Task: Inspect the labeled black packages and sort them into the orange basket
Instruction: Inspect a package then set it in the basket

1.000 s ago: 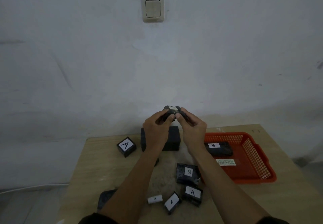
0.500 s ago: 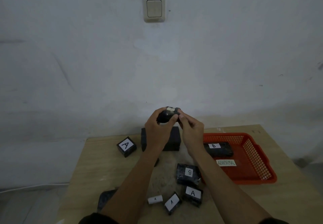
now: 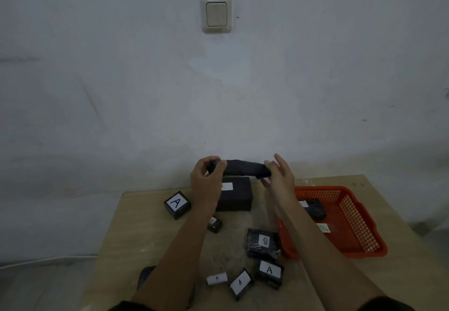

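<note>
— Where was the package (image 3: 240,168) they were checking?

— Up in the air, above and behind the orange basket (image 3: 359,223), level and stretched between both hands. The left hand (image 3: 205,179) had its grip curled round one end. The right hand (image 3: 279,177) met the other end with fingers mostly straight; it was blurred, so I couldn't tell how firmly it held.

— Any room round the basket?

— Bare worktop (image 3: 136,228) lay well to the left of it, and a strip along its far side. Its near left corner was crowded: a crinkled black pack (image 3: 262,242) with a white tag sat just beside the rim, perhaps touching.

— What couldn't you make out?

— The package inside the basket (image 3: 315,210) was half hidden by the right forearm. The basket's paper tag (image 3: 324,227) showed only its last letters. A small dark parcel (image 3: 215,224) further left was partly covered by the left arm.

— And the shapes?

— The basket was plastic mesh, with flared walls. Left of it stood a large dark block (image 3: 239,196); beyond that a cube marked A (image 3: 177,204). Nearer than the basket lay two flat packs marked A (image 3: 269,273) (image 3: 240,284) and a small white roll (image 3: 217,279).
</note>
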